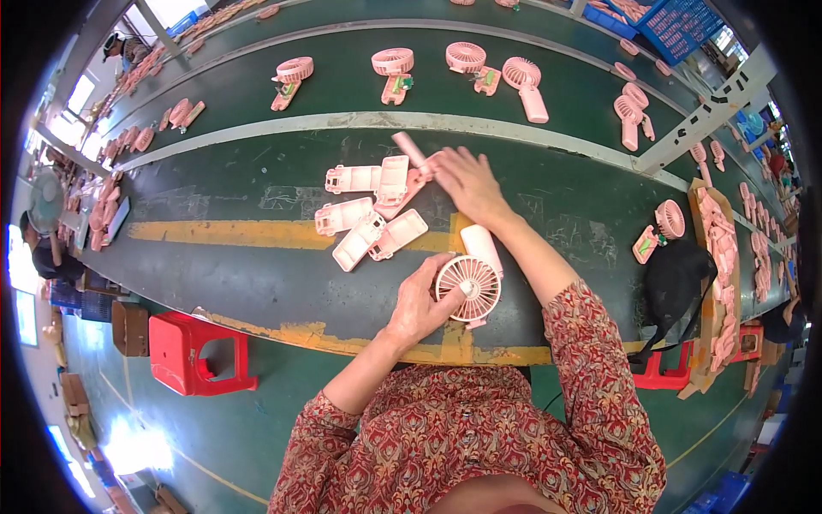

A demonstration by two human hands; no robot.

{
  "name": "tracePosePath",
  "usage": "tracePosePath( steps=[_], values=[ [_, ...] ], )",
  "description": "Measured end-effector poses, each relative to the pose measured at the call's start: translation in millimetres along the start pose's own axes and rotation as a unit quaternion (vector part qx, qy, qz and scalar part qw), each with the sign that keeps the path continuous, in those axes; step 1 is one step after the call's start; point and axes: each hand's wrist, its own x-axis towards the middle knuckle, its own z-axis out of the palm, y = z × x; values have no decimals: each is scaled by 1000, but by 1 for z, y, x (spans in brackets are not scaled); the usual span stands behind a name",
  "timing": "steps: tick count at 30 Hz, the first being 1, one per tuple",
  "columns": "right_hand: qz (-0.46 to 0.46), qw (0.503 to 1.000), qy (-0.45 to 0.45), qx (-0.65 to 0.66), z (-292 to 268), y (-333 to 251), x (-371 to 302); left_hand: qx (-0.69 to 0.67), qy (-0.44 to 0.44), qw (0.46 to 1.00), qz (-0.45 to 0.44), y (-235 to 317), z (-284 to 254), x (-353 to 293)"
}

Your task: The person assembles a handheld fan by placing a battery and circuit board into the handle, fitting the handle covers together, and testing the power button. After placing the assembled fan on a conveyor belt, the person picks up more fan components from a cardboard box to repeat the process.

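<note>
My left hand (pixel 417 301) grips a pink hand-held fan (pixel 468 285) by its round grille, holding it above the near edge of the dark green worktable (pixel 257 283). The fan's pale handle points away from me. My right hand (pixel 467 182) reaches forward to a pile of pink handle shells (pixel 370 212) in the middle of the table, its fingers on a pink part (pixel 419 167) at the pile's far right. Whether the fingers have closed around that part is not clear.
A conveyor belt (pixel 342 81) beyond the table carries several pink fans (pixel 524 84). To my right stand a cardboard box of pink parts (pixel 717 257), a black bag (pixel 676 283) and another fan (pixel 661 224). A red stool (pixel 193 351) stands at my lower left.
</note>
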Motion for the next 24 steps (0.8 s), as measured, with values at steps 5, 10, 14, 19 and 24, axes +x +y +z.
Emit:
tracePosePath(
  steps=[5,10,14,19,24],
  values=[
    [-62,987,-114,89,14,-53,11,-7,7,1000,-3,4,1,-2],
    [-7,944,-51,326,-18,-38,-14,-33,-21,998,-46,4,0,0],
    [37,921,-91,377,-67,-29,-68,-211,8,975,-74,16,-12,2],
    [37,944,-137,297,-81,-34,-130,-337,73,938,-44,47,-29,24],
    [-1,956,-100,277,-76,-54,-146,-357,40,931,-63,69,-28,34]
  ],
)
